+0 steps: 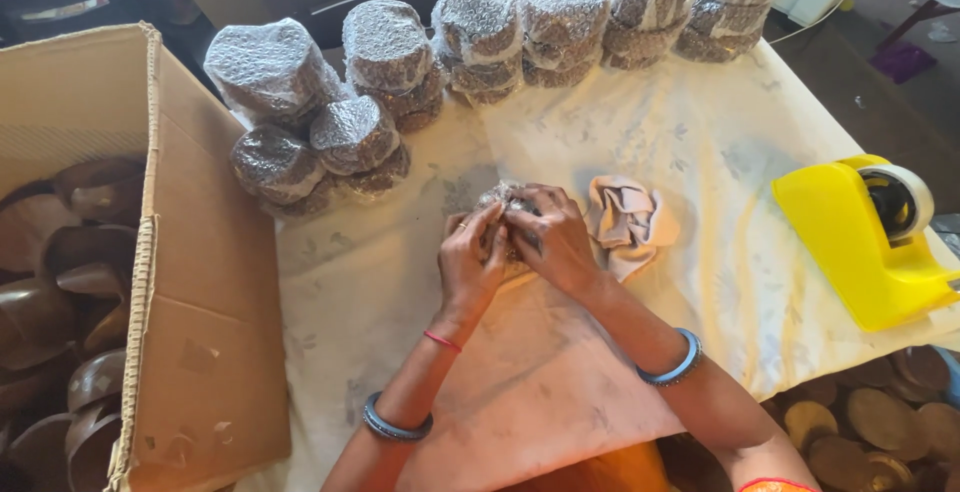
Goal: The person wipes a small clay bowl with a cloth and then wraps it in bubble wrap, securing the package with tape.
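both hands [515,247] clenched on bubble-wrapped bundle [505,197], mostly hidden; crumpled cloth [625,222] beside, wrapped stacks [480,37] behind, tape dispenser [865,237] right

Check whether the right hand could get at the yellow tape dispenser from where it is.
Probably yes. The yellow tape dispenser stands on the cloth to the right hand's side with bare cloth between, but both hands are now closed on a bubble-wrapped bundle.
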